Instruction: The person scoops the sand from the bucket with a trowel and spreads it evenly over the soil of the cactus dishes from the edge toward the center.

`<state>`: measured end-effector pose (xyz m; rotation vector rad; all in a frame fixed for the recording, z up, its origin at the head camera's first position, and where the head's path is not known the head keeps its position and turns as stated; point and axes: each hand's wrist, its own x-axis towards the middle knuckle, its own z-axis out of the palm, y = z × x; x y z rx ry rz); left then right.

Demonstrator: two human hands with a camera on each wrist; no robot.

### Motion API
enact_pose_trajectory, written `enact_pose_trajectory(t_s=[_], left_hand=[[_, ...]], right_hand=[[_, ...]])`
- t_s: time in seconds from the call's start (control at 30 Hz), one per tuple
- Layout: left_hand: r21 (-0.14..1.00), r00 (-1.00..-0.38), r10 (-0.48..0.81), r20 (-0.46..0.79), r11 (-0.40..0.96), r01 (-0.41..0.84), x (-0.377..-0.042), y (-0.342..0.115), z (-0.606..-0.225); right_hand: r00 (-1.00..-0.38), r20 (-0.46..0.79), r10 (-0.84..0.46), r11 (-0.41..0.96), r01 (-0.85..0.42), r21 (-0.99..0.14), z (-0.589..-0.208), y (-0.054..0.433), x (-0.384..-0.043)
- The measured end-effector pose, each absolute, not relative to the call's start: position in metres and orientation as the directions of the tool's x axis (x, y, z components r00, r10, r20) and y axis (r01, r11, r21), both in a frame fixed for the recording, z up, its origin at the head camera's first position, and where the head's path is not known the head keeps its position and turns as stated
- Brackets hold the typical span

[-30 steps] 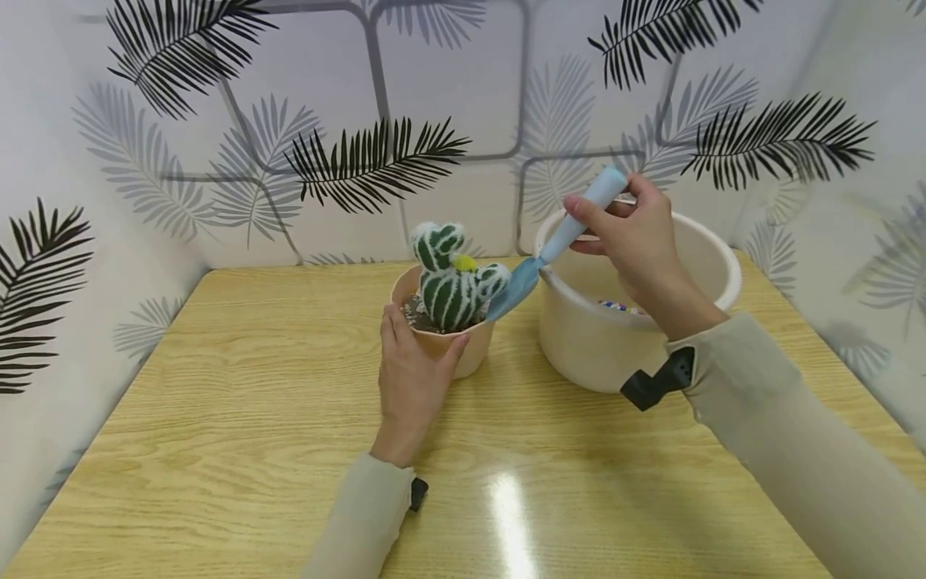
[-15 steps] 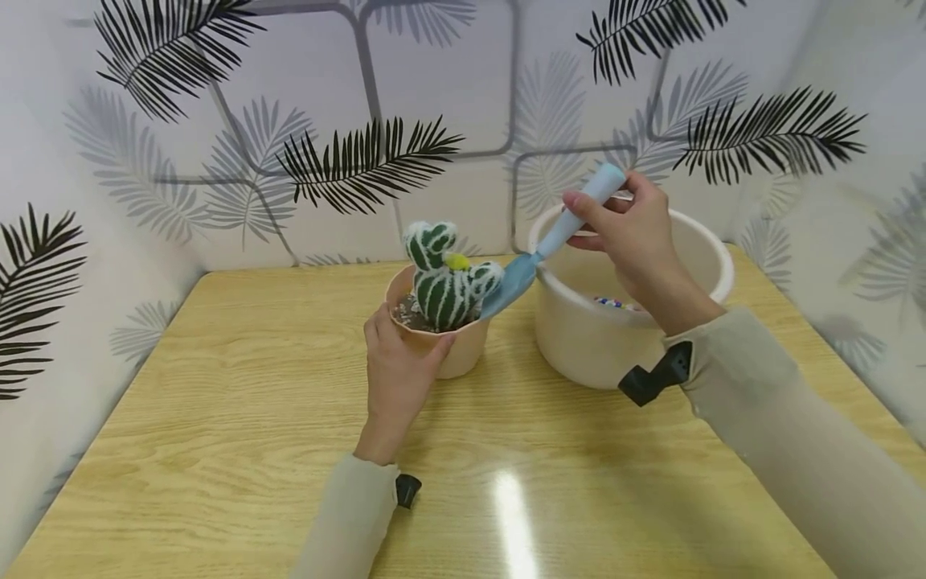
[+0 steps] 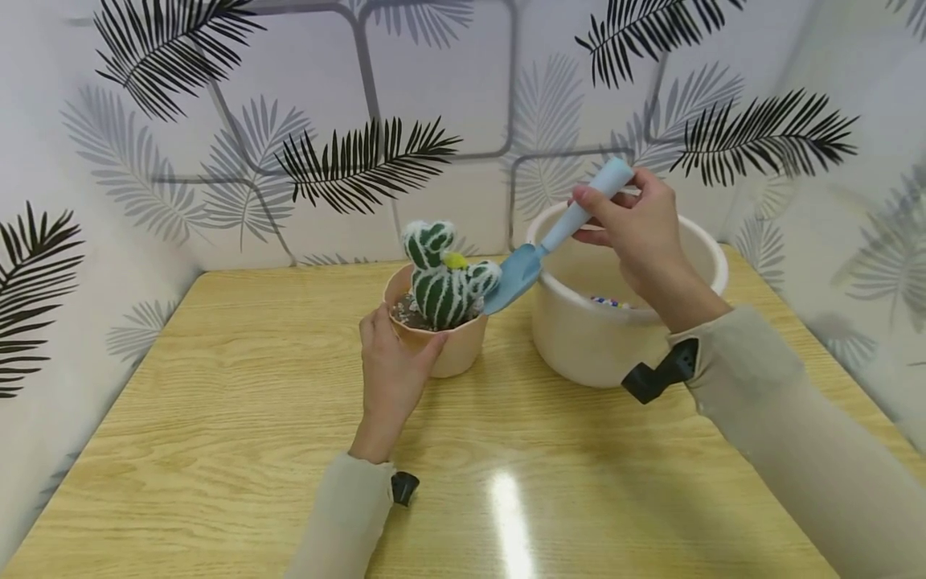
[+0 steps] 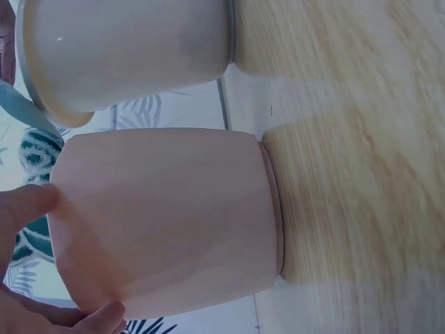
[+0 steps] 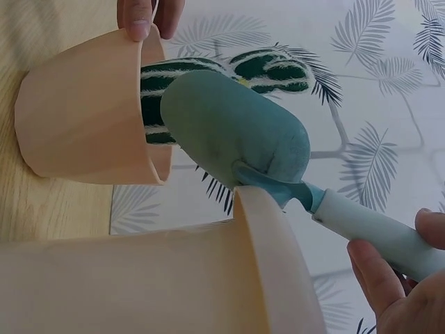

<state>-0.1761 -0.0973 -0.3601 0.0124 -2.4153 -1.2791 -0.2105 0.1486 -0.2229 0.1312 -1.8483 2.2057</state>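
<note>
A peach flowerpot (image 3: pixel 457 351) stands on the table, holding soil and a fuzzy green-and-white toy cactus (image 3: pixel 441 293) with a yellow bud. My left hand (image 3: pixel 391 370) grips the pot's near-left side, thumb at the rim; the left wrist view shows its fingertips on the pot wall (image 4: pixel 167 216). My right hand (image 3: pixel 644 229) holds a light blue trowel (image 3: pixel 517 275) by its handle, fingers and thumb around it. The trowel slants down to the left, its tip at the pot's right rim beside the cactus. In the right wrist view its blade (image 5: pixel 236 125) overlaps the cactus.
A large cream bucket (image 3: pixel 579 342) stands right of the pot, under the right hand, with small colourful beads (image 3: pixel 609 302) inside. The trowel's neck passes close over its rim. Behind the wooden table (image 3: pixel 253 418) rises a leaf-patterned wall (image 3: pixel 325 217).
In the head view, pot, bucket and left hand sit slightly further left than a second ago. The trowel's handle has risen slightly; its tip stays by the pot rim. Both grips are unchanged.
</note>
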Motion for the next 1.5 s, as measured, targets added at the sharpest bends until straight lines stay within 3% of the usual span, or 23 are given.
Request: enact_pose_trajectory(t_s=[0.47, 0.7, 1.07, 1.5], left_hand=[[0.793, -0.916, -0.184, 0.355, 0.578, 0.191, -0.173, -0.096, -0.354], [0.789, -0.914, -0.197, 0.356, 0.588, 0.18, -0.17, -0.093, -0.351], [0.719, -0.844, -0.202, 0.496, 0.641, 0.269, -0.163, -0.084, -0.348], [0.71, -0.802, -0.179, 0.569, 0.599, 0.371, -0.157, -0.067, -0.346]], right_hand=[[-0.941, 0.282, 0.189, -0.166, -0.314, -0.935, -0.217, 0.162, -0.206], [-0.94, 0.273, 0.203, -0.25, -0.32, -0.914, -0.213, 0.175, -0.205], [-0.939, 0.245, 0.241, -0.316, -0.315, -0.895, -0.213, 0.205, -0.203], [-0.929, 0.206, 0.308, -0.347, -0.311, -0.885, -0.211, 0.229, -0.203]])
